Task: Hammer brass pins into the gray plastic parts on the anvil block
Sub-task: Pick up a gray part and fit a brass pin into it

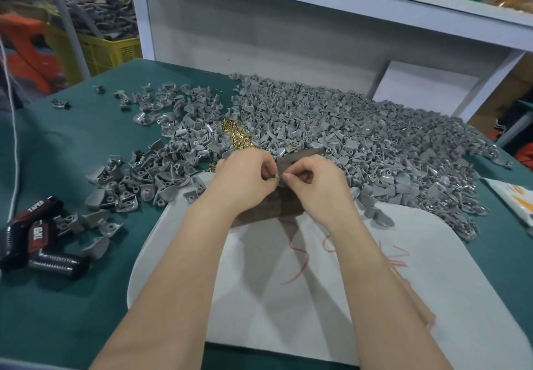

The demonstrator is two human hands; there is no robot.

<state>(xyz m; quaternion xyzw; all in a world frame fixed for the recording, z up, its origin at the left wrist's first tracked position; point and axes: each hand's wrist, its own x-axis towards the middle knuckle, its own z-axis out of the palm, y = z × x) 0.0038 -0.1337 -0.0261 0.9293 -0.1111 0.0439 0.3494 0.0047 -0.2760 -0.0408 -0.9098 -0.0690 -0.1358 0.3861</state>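
**A:** Layout, big to small?
**B:** Green worktop (57, 297). Big heap of gray plastic parts (360, 127) spread over its far half and off to your right. White felt pad (288, 297) straight in front of you, red scribbles on it. Black tool with red labels (37, 234) lies at your left, a few gray parts touching it.
**A:** Anvil?
**B:** Dark brown anvil block (277, 209) sits at the pad's far edge, mostly hidden under your wrists. Small heap of brass pins (236, 136) just behind it, ringed by gray parts.
**A:** Hands?
**B:** Your left hand (245, 179) and right hand (314, 185) are both over the block, fingers curled, fingertips meeting. Together they pinch one small gray plastic part (277, 178). Can't tell if a pin is in it.
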